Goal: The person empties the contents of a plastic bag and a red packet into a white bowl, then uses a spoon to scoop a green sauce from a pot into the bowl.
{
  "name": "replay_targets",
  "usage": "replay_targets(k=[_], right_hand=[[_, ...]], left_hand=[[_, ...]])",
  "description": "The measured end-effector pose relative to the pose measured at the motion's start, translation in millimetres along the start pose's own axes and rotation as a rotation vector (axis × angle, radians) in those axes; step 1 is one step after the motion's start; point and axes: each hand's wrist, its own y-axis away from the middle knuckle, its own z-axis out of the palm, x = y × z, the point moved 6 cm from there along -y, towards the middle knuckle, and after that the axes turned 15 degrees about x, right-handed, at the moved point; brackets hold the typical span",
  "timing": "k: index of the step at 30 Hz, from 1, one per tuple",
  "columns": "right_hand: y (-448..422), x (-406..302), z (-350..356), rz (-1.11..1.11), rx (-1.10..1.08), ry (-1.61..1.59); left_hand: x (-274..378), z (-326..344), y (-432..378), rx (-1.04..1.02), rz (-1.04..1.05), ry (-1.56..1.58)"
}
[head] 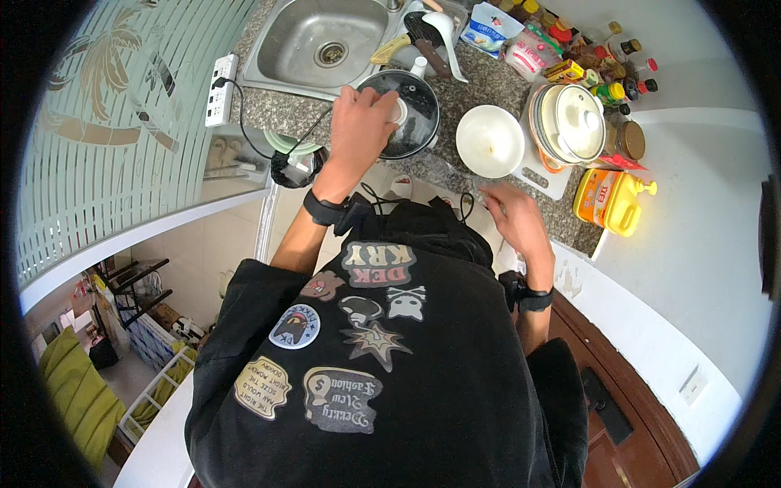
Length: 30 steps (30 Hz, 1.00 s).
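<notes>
My left hand (364, 127) grips the white knob (399, 112) of a glass lid (421, 100). The dark-rimmed lid sits over an electric pot with a white handle (419, 66), and the pot's inside cannot be made out. To the pot's right stands a white bowl (490, 141) with a small brownish spot at its bottom. My right hand (515, 216) is at the counter's front edge, just below the bowl, its fingers curled. Something clear, perhaps plastic film (479, 185), shows by its fingertips; whether they hold it is unclear.
Behind the pot, a white ladle (443, 39) and a brush (390, 49) lie beside the steel sink (287, 49). A power strip (221, 91) has a black cord plugged in. At right are stacked dishes under a lid (579, 122), seasoning bottles (595, 58) and a yellow jug (607, 201).
</notes>
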Motion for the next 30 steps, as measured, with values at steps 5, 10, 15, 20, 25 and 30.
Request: replay_targets(k=[5, 10, 15, 20, 25, 30], right_hand=[[-48, 14, 9, -0.020, 0.074, -0.081], [-120, 63, 28, -0.044, 0.185, -0.016], [-179, 69, 56, -0.082, 0.118, 0.123], [-200, 64, 77, -0.080, 0.114, 0.091], [-208, 62, 98, -0.176, 0.075, 0.281], [-210, 62, 100, -0.252, 0.094, 0.357]], left_hand=[[-9, -32, 1, 0.165, -0.191, 0.066], [-32, -46, 17, 0.193, -0.692, 0.329], [-50, -44, 43, 0.229, -0.956, 0.577], [-51, -49, 57, 0.311, -1.060, 0.776], [-55, -49, 69, 0.327, -1.125, 0.806], [-52, -46, 73, 0.327, -1.210, 0.906]])
